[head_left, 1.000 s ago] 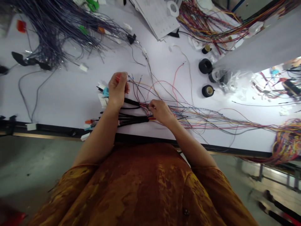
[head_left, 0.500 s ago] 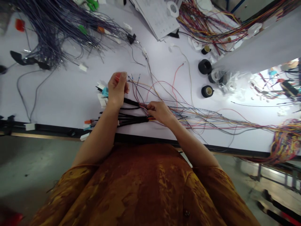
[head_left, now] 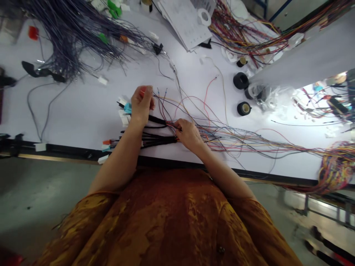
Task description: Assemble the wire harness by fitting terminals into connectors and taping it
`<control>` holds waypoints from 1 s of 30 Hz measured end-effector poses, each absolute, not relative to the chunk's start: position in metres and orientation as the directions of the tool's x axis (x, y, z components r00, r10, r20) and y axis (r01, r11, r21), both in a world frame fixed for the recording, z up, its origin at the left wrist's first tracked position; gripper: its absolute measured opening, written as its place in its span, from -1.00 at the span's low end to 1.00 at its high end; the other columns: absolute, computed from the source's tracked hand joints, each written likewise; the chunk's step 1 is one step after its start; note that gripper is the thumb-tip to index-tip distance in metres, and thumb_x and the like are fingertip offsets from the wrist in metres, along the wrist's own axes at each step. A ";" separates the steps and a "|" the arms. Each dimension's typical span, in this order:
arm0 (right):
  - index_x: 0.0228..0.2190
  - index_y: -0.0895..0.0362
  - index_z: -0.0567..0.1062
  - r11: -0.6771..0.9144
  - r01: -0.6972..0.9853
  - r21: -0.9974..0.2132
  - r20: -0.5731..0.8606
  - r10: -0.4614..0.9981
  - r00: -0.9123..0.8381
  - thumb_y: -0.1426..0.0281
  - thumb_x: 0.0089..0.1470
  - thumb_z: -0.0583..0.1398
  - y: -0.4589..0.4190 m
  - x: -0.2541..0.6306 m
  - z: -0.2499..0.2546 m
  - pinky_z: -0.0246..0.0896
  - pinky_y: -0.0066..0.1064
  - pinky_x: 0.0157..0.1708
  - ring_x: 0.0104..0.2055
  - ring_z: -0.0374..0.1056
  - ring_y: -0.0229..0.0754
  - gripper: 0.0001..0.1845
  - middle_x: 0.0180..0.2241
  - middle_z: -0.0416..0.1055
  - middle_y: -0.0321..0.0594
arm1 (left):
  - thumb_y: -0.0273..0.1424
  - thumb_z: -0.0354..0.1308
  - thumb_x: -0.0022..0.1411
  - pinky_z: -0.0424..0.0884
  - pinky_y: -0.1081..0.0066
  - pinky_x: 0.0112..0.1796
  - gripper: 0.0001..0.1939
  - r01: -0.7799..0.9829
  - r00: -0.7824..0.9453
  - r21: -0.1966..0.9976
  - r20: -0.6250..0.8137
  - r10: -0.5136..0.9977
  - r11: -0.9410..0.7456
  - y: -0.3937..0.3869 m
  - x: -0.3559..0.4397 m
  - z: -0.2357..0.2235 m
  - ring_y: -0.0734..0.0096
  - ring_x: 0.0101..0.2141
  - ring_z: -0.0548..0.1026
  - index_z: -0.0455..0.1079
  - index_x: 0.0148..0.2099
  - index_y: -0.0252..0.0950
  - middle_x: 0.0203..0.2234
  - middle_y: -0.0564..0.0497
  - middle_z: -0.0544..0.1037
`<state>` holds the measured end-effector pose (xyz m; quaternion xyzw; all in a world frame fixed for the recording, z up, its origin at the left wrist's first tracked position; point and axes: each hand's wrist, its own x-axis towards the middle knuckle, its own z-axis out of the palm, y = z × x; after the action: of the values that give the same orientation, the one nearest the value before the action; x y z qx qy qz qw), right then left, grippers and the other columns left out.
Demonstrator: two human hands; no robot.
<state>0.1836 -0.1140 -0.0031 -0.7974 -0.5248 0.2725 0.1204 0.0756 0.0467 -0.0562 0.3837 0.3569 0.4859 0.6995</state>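
My left hand (head_left: 142, 105) is closed in a pinch around a red-orange connector (head_left: 143, 92), mostly hidden by the fingers. Just right of its fingertips, thin loose wires with small terminals (head_left: 165, 91) stick up. Closed on the wires of a harness (head_left: 172, 127), my right hand (head_left: 188, 133) rests where they leave the black sleeved branches (head_left: 159, 140). These branches run left under my left forearm. At their ends are a light-blue connector (head_left: 127, 108), white connectors (head_left: 124, 118) and an orange connector (head_left: 107, 142). From my right hand the long coloured wires (head_left: 249, 138) run off rightward.
A heap of purple-grey wires (head_left: 72, 33) lies at the back left. Papers (head_left: 183, 22) bear a white tape roll (head_left: 204, 17). Black tape rolls (head_left: 244, 108) and clear plastic bags (head_left: 274, 98) lie right. A coloured wire bundle (head_left: 337, 162) hangs over the table's front edge (head_left: 177, 158).
The whole view has shifted slightly, with the table's things a little further right on the left side. Both hands keep nearly the same place on the harness and the same closed pose.
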 end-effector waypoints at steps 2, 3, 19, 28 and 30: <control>-0.15 0.15 0.51 -0.409 0.780 -0.474 -0.293 0.908 0.298 0.49 0.11 0.11 -0.114 0.182 -0.003 0.20 -0.35 -0.21 -0.15 0.41 -0.11 -0.73 -0.16 0.54 -0.12 | -0.25 0.27 0.25 0.06 0.49 -0.68 -0.75 -0.406 0.269 0.885 -0.123 0.955 0.228 0.046 0.076 -0.056 0.64 -0.73 0.22 0.33 -0.41 -0.21 -0.72 0.22 0.25; -0.16 0.15 0.51 -0.405 0.781 -0.476 -0.286 0.911 0.298 0.49 0.10 0.11 -0.113 0.181 -0.004 0.20 -0.35 -0.20 -0.15 0.41 -0.10 -0.72 -0.16 0.54 -0.12 | -0.25 0.28 0.24 0.05 0.48 -0.68 -0.74 -0.407 0.269 0.884 -0.122 0.955 0.228 0.046 0.076 -0.056 0.63 -0.73 0.22 0.33 -0.41 -0.21 -0.72 0.21 0.25; -0.24 0.12 0.49 -0.354 -0.358 -0.864 -0.476 0.808 0.349 0.26 -0.08 0.22 -0.131 0.195 -0.029 -0.17 -0.50 -0.65 -0.65 -0.01 -0.39 -0.68 -0.62 0.24 -0.47 | -0.27 0.22 0.31 0.03 0.46 -0.66 -0.84 -0.420 0.267 0.895 -0.034 0.963 0.148 0.046 0.075 -0.060 0.65 -0.69 0.24 0.37 -0.26 -0.24 -0.65 0.22 0.26; -0.29 0.13 0.50 -0.359 0.393 -0.846 -0.248 0.919 0.305 0.33 0.03 0.22 -0.140 0.214 -0.021 0.13 -0.45 -0.37 -0.41 0.25 -0.30 -0.82 -0.44 0.40 -0.32 | -0.19 0.32 0.19 0.05 0.46 -0.66 -0.77 -0.396 0.251 0.908 -0.036 0.967 0.136 0.046 0.075 -0.063 0.64 -0.69 0.26 0.39 -0.27 -0.19 -0.65 0.21 0.29; -0.35 0.13 0.51 -0.328 0.512 -0.794 -0.193 0.935 0.299 0.34 0.06 0.19 -0.145 0.217 -0.020 0.16 -0.41 -0.29 -0.34 0.28 -0.25 -0.87 -0.42 0.42 -0.27 | -0.20 0.30 0.23 0.03 0.48 -0.66 -0.77 -0.388 0.254 0.915 -0.012 0.967 0.113 0.046 0.075 -0.063 0.65 -0.69 0.26 0.38 -0.26 -0.21 -0.66 0.22 0.27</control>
<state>0.2169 -0.1450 -0.0199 -0.7422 -0.4873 0.3362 0.3141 0.0752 0.0457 -0.0631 0.4293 0.3374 0.5093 0.6652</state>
